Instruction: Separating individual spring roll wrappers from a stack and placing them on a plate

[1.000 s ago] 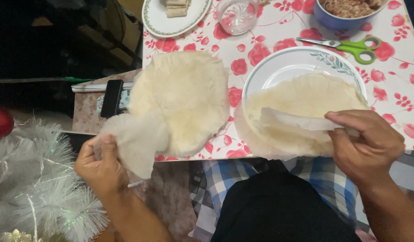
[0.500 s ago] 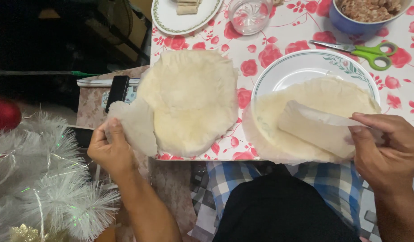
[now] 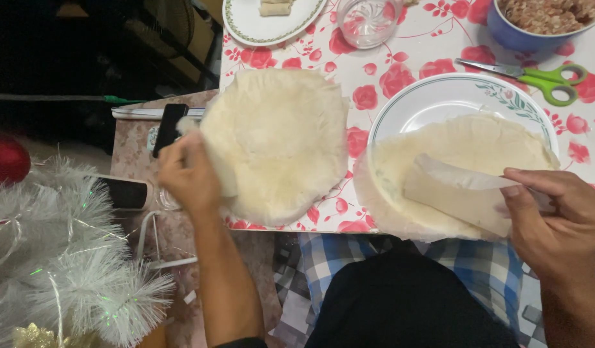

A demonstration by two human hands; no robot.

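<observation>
Currently: wrappers being handled, none filled.
Left hand (image 3: pixel 188 177) pinches the wrapper stack (image 3: pixel 278 145) edge; right hand (image 3: pixel 555 219) clamps a folded wrapper (image 3: pixel 458 193) on the plate (image 3: pixel 439 96).

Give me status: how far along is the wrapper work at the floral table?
Done: a few finished rolls sit on the far white plate. In hand: the right hand peels one thin pale sheet off the wrappers on the green-rimmed plate; the left hand holds the edge of the round wrapper stack. Left: many sheets remain, and the blue bowl of filling looks full.
</observation>
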